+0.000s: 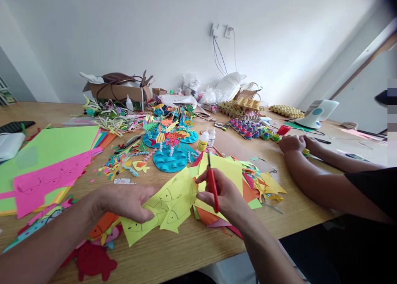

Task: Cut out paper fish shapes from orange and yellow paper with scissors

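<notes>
My left hand (125, 201) grips a sheet of yellow paper (155, 211) with several fish drawn on it in dark lines; its thumb lies on top. Part of the sheet's edge is cut around a fish. My right hand (228, 193) holds red-handled scissors (212, 186), blades pointing up and away from me. The thumb and fingertips of that hand also touch the paper's right edge. Under and behind this hand lies a pile of coloured paper (248, 188). Below my left wrist are orange fish shapes (102, 227) and a red fish shape (94, 259).
Green sheets (62, 141) and a pink sheet (56, 176) with drawings lie left. Blue bases (170, 162) with paper fish and glue bottles (203, 141) stand ahead. Egg trays (242, 105) and a cardboard box (120, 91) sit at the back. Another person's arms (304, 168) rest on the right.
</notes>
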Demonstrator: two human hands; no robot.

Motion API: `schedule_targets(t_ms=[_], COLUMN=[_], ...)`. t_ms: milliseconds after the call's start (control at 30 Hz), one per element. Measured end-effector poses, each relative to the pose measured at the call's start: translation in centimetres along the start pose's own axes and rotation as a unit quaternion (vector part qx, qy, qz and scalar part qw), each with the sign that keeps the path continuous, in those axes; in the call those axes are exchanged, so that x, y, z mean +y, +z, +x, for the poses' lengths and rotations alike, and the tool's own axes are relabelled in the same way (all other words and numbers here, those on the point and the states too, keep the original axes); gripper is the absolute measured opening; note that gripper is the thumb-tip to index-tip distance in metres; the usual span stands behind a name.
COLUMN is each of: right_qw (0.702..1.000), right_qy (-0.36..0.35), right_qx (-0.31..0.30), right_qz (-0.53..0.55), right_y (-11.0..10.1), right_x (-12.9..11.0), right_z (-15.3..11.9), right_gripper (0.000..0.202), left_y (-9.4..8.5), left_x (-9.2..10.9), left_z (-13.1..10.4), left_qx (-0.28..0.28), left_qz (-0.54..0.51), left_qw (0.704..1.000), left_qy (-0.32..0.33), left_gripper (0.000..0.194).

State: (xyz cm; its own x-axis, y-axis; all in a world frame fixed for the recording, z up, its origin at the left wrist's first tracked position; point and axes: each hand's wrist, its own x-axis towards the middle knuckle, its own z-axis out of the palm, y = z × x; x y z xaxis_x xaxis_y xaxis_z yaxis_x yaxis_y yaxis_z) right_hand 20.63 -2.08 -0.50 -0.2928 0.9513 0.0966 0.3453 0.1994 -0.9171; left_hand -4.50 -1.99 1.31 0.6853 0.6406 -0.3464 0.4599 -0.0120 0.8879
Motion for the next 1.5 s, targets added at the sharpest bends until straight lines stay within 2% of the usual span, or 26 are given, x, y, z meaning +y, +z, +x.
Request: schedule_targets(t_ms=[133,233,300,367,433,500,567,633,700,900,1033,1200,1400,1500], right_qw=[0.996,0.991,0.983,0.977,0.979,0.981,0.978,0.971,0.967,0.965,0.966,0.976,0.969,0.969], right_qy=[0.008,0.015,0.030,0.039,0.031,0.024,0.024,0.022,0.021,0.023,0.025,0.043,0.018,0.026], right_qx=[-0.056,-0.095,-0.142,-0.159,-0.120,-0.043,0.039,0.100,0.139,0.216,0.233,0.197,0.155,0.172], right_qz=[0.063,0.094,0.112,0.137,0.164,0.190,0.205,0.216,0.213,0.145,0.107,0.079,0.191,0.173], right_y=[0.7,0.8,0.9,0.9,0.9,0.8,0.8,1.1,1.6,3.0,3.1,3.4,4.9,4.5], right_x=[-0.1,-0.3,-0.4,-0.5,-0.3,0.1,0.6,1.2,1.5,1.7,1.5,1.2,0.9,1.1], right_z=[1.7,2.1,2.1,2.1,2.0,1.9,1.9,1.8,1.7,1.2,0.6,-0.1,0.0,0.3], right_gripper=[0.030,0.027,0.025,0.022,0.018,0.017,0.018,0.021,0.025,0.029,0.026,0.029,0.037,0.030], left_y=[-0.1,-0.4,-0.7,-1.0,-1.3,-1.5,-1.6,-1.5,-1.2,0.2,0.9,1.4,1.5,1.2], left_x=[0.1,-0.1,-0.3,-0.7,-1.3,-1.9,-2.3,-2.3,-2.0,-0.8,-1.1,-1.7,-1.5,-1.1], left_z=[-0.2,-0.3,-0.4,-0.3,-0.1,0.3,0.8,1.2,1.5,2.1,2.9,3.4,3.5,3.3], left_qx=[0.015,0.003,-0.010,-0.013,0.002,0.034,0.075,0.106,0.130,0.248,0.266,0.296,0.345,0.355], left_qz=[0.060,0.068,0.050,-0.019,-0.150,-0.291,-0.375,-0.403,-0.404,-0.325,-0.325,-0.336,-0.330,-0.326], left_qw=[0.998,0.998,0.999,1.000,0.988,0.953,0.914,0.894,0.889,0.907,0.901,0.886,0.869,0.865], left_qy=[0.010,0.008,-0.002,-0.001,0.029,0.082,0.133,0.165,0.173,0.106,0.104,0.118,0.131,0.136], left_gripper=[0.041,0.040,0.040,0.039,0.039,0.043,0.042,0.040,0.039,0.015,0.017,0.022,0.018,0.015])
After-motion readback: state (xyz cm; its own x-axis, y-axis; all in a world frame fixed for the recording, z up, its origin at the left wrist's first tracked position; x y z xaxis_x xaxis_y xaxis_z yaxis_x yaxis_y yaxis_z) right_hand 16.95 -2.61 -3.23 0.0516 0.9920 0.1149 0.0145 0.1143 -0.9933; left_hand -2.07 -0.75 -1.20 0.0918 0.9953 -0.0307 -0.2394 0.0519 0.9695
